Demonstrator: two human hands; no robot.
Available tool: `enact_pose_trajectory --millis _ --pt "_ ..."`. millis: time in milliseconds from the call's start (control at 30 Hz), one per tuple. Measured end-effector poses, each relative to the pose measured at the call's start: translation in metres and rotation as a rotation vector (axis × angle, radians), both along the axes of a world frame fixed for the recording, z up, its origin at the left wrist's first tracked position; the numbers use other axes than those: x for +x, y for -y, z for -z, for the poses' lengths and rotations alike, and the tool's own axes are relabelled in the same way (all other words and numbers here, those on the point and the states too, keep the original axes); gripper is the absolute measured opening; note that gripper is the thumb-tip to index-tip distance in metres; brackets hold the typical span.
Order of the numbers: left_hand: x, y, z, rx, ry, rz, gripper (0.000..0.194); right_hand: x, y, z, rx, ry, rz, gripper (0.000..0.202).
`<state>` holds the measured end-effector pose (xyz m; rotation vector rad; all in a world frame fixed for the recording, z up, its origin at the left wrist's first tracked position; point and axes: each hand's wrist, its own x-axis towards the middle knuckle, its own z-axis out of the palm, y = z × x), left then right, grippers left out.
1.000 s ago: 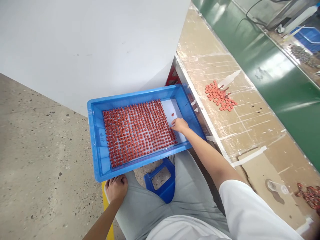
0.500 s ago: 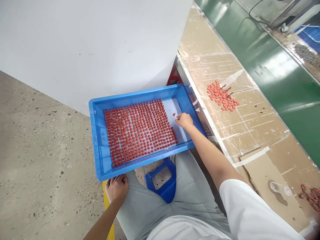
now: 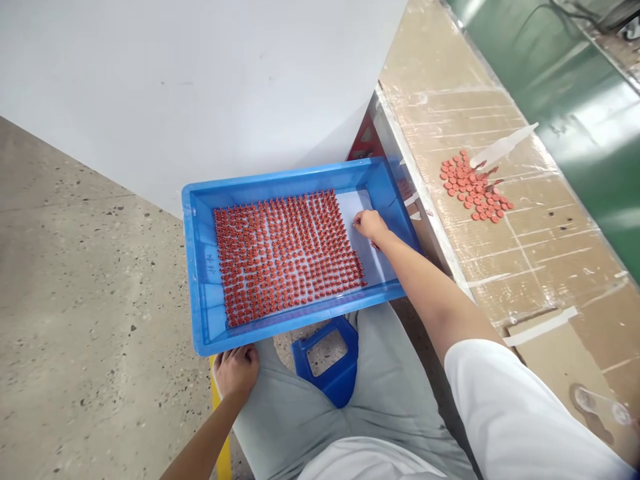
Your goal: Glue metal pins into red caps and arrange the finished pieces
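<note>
A blue plastic tray (image 3: 280, 331) rests across my thighs, with close rows of small red pegged parts (image 3: 290, 257) standing on its pale liner. My right hand (image 3: 370, 225) is inside the tray, over the bare strip of liner at the right, its thumb and fingers pinched together on a small red part mostly hidden by them. A bit of red (image 3: 374, 245) shows below the hand, and I cannot tell whether it is held or lying there. Curled on my knee, my left hand (image 3: 237, 370) lies against the tray's near left corner, fingertips partly hidden.
To the right runs a cardboard-covered bench (image 3: 500, 267) bearing a cluster of red discs (image 3: 473, 183) and a few upright parts. A white panel (image 3: 200, 87) stands beyond the tray. Below the tray is a blue stool (image 3: 325, 360).
My right hand has closed over the small red part that stood apart on the liner. The view has shifted a little; my left hand stays on the knee.
</note>
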<state>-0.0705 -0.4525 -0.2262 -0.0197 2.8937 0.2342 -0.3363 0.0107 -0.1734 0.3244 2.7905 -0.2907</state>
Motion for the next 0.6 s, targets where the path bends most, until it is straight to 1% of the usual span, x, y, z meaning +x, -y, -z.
enact_pose_trajectory --millis 133,267,333,500,600 --pt "0.000 0.000 0.000 0.001 0.008 -0.007 0.030 0.002 -0.001 0.001 -0.022 0.047 -0.109 0.026" --pt "0.000 -0.001 -0.002 0.010 0.006 -0.013 0.028 0.014 -0.001 -0.002 -0.046 0.105 -0.205 0.025" --pt "0.000 -0.001 -0.003 0.018 0.000 -0.010 0.028 0.021 0.000 -0.005 -0.054 0.115 -0.237 0.029" --pt "0.001 -0.001 -0.004 0.036 -0.019 -0.009 0.028 0.033 0.005 -0.011 -0.048 0.062 -0.259 0.049" --pt "0.003 0.000 -0.003 0.046 -0.025 -0.015 0.027 0.035 0.008 -0.011 -0.037 0.042 -0.248 0.050"
